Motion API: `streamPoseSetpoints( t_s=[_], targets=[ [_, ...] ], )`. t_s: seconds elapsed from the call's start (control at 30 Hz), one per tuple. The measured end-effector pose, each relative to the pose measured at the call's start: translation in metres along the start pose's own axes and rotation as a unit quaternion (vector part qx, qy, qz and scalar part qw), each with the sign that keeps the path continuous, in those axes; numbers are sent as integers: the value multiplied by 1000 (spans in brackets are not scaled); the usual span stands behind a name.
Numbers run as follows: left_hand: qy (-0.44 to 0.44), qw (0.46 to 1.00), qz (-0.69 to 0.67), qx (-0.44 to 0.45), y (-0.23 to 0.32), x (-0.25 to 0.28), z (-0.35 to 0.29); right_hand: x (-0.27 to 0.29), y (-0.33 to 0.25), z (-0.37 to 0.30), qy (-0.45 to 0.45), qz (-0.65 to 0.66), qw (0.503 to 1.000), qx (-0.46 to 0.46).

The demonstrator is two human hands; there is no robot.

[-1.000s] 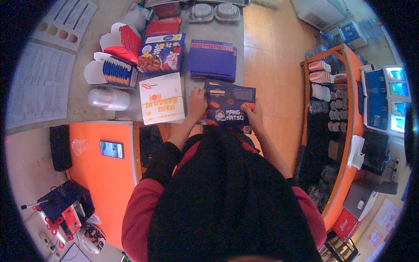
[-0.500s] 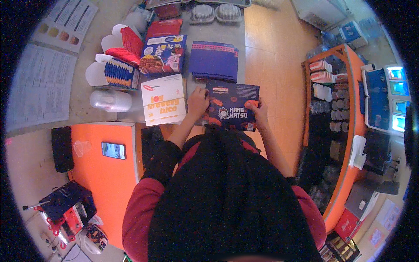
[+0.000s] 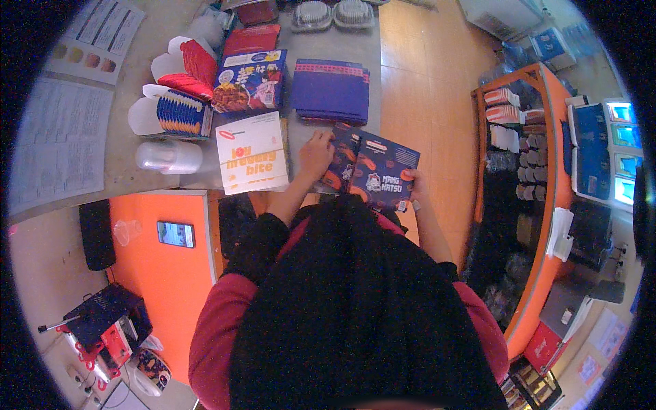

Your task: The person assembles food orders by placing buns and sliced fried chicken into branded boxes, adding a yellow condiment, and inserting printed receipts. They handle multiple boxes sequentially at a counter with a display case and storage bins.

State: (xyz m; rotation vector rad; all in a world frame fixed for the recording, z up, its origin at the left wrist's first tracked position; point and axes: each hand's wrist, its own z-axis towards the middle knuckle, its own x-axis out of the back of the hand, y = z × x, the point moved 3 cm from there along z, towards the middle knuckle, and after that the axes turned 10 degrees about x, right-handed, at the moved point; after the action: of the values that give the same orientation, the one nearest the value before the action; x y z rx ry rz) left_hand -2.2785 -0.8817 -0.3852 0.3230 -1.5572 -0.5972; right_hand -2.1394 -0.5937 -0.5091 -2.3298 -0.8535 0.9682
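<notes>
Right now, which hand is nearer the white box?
Left. The left hand sits just right of the white box; the right hand is farther right, holding the dark carton.

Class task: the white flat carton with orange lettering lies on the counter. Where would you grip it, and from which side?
Grip the white carton by its near bottom edge, coming from the person's side: that edge overhangs the counter, so fingers could likely slip beneath it, while other packaging crowds its far side.

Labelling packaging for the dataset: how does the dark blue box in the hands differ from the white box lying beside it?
The dark blue box is navy with red-orange shapes; the white box is cream with orange lettering. The blue one is gripped by the left hand and right hand and tilted; the white one lies untouched on the counter. Both are flat printed cardboard.
</notes>
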Motion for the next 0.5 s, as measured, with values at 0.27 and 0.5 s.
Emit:
streamPoseSetpoints(
  t_s=[0.27, 0.5],
  targets=[
    [-54, 995, 30, 73, -2, 8, -13, 1, -9, 9, -112, 101, 988, -5],
    [-89, 973, 110, 182, -22, 32, -10, -87, 2, 20, -17, -71, 996, 47]
  ],
)
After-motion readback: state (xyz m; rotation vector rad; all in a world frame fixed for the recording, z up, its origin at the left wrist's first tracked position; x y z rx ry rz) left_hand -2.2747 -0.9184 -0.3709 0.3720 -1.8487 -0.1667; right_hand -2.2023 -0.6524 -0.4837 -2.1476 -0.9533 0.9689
